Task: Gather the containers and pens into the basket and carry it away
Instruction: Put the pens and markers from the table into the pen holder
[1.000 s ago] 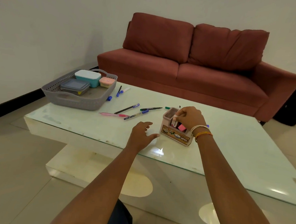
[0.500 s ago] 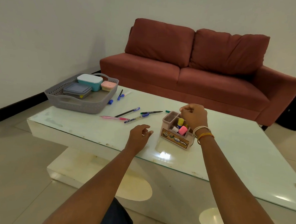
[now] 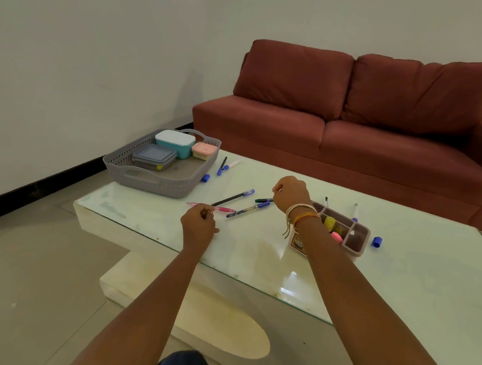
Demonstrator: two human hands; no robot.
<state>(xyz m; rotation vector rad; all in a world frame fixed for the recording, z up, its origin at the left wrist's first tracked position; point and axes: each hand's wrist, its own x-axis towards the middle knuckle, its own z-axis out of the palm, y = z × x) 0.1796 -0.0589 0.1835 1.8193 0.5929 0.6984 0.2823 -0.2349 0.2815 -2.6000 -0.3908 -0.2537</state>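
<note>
A grey basket (image 3: 160,183) stands at the table's far left corner and holds a teal container (image 3: 177,144), a pink container (image 3: 205,150) and a flat clear one (image 3: 154,156). Loose on the glass lie a pink pen (image 3: 224,209), a black pen (image 3: 231,199), a blue pen (image 3: 248,209) and a green pen (image 3: 263,200). My left hand (image 3: 199,225) has its fingers pinched on the pink pen, which still rests on the table. My right hand (image 3: 290,192) is a closed fist above the green pen's end. A pink desk organizer (image 3: 356,241) holding highlighters sits behind my right wrist.
Two more pens (image 3: 226,164) and a blue cap (image 3: 205,178) lie beside the basket. Another blue cap (image 3: 376,242) and a white pen (image 3: 355,212) lie by the organizer. A red sofa (image 3: 350,132) stands behind the glass table (image 3: 258,256). The wall is at the left.
My right hand left the organizer and moved left to the pens. My left hand moved forward and closed on the pink pen. The view shifted left.
</note>
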